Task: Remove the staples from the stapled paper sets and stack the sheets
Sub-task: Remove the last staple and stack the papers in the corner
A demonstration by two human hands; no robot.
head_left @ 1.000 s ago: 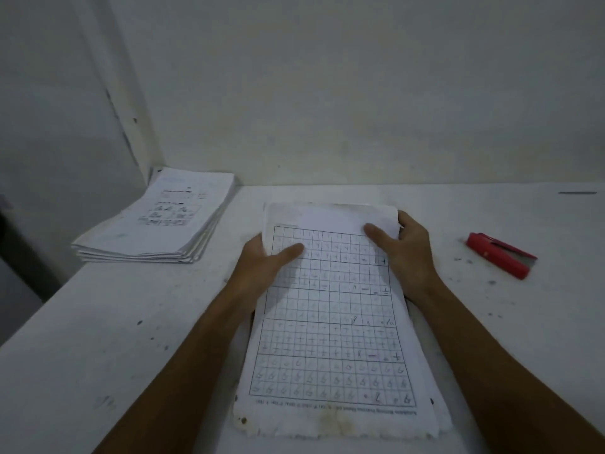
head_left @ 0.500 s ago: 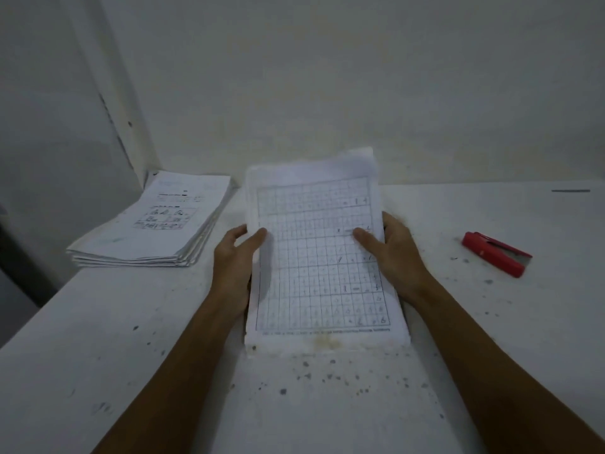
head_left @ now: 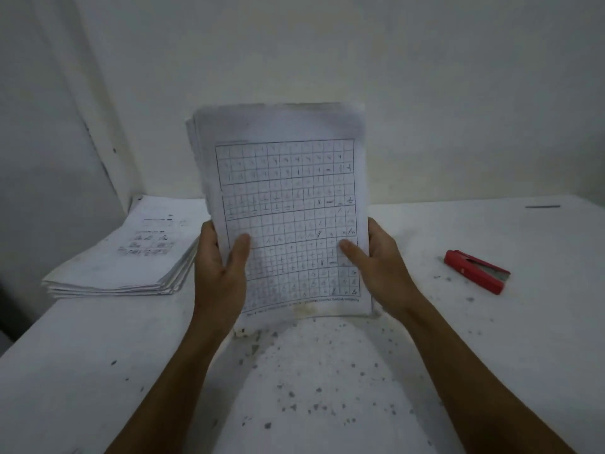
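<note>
paper stack [head_left: 288,204] held upright over mid desk [head_left: 98,355], long axis vertical, grid side facing cam, bottom edge just above or on the desktop, can't tell. left hand [head_left: 219,273] & right hand [head_left: 379,267] grip its lower side edges, thumbs on front. grid writing unreadable. second paper pile [head_left: 127,257] far left by wall; red staple remover [head_left: 476,271] right, well apart.

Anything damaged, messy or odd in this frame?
The paper bundle, gripped upright by the left hand and right hand, has ragged, stained edges. Dark specks litter the table.
</note>
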